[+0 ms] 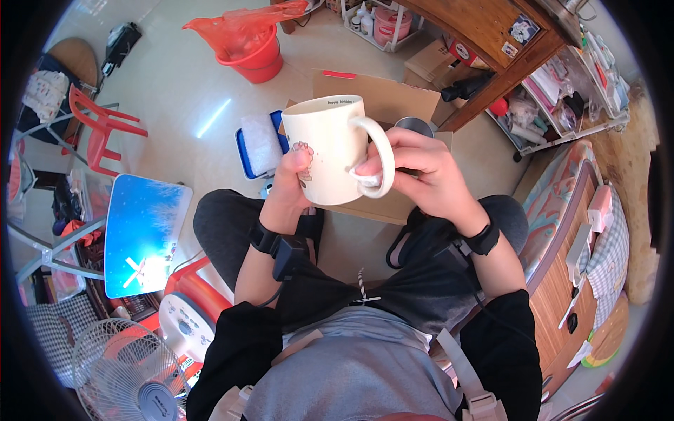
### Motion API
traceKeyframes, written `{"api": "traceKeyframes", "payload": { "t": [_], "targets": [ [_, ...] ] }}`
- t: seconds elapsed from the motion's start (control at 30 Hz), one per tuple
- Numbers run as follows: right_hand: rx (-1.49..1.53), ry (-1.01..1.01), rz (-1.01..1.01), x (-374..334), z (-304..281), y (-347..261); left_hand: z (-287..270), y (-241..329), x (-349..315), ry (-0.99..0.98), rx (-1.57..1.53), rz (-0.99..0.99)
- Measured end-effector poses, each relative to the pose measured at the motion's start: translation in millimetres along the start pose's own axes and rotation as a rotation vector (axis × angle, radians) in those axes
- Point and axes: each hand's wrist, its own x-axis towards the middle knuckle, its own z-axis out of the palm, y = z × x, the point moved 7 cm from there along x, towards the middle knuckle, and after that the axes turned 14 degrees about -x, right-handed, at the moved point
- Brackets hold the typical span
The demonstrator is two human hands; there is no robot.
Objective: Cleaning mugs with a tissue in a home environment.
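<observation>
A cream-coloured mug [330,151] with a small pink drawing on its side is held up in front of me, its handle turned to the right. My left hand [288,179] grips the mug's left side, thumb on the wall and the other fingers mostly hidden behind it. At the handle, my right hand [428,172] is closed, pinching a small white wad that looks like tissue [368,178] against the handle's lower part, inside the loop. Behind the mug an open cardboard box [379,102] stands on the floor, with a dark round thing [414,126] partly hidden by my right hand.
A blue bin [246,158] with a white plastic bag stands left of the box. Further off are a red bucket [256,67] and a red chair [102,130]. A fan [126,372] and a blue board [144,235] are at left, a wooden cabinet [562,281] at right.
</observation>
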Motion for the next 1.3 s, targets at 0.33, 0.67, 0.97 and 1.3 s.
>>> {"api": "traceKeyframes", "payload": {
  "t": [0.33, 0.67, 0.97, 1.3],
  "targets": [
    [0.470, 0.112, 0.302, -4.6, -29.5, 35.4, -12.2, -7.6, -4.6, -0.042, -0.040, -0.168],
    [0.343, -0.166, 0.154, -5.2, -12.5, 13.3, 11.7, -17.4, -5.7, -0.016, 0.148, -0.241],
    [0.046, -0.052, 0.018, -1.3, -19.6, 5.3, 5.6, -23.0, -6.3, 0.070, 0.169, -0.321],
    [-0.014, 0.144, 0.219, -1.4, -24.9, 31.3, 0.2, -9.9, 4.1, 0.067, -0.027, -0.100]
  ]
}}
